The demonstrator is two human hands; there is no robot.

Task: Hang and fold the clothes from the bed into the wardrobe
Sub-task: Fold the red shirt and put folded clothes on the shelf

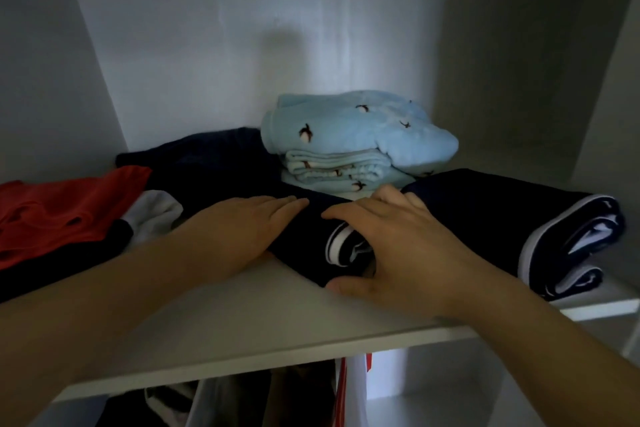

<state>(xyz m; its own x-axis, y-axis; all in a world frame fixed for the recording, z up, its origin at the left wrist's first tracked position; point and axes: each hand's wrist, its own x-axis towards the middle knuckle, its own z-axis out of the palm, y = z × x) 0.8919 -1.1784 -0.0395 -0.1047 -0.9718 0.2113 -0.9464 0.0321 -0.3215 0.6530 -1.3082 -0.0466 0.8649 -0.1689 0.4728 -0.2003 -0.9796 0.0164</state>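
On the white wardrobe shelf (242,315), lower centre of frame, the left hand (242,225) lies flat and released on a folded navy garment with white stripes (304,246). The right hand (398,246) grasps its front edge. Behind sits a folded pale-blue fleece stack (346,135).

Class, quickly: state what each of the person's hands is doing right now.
Left hand: open, fingers straight, pressing the folded navy garment.
Right hand: gripping the same garment, thumb at its front edge.
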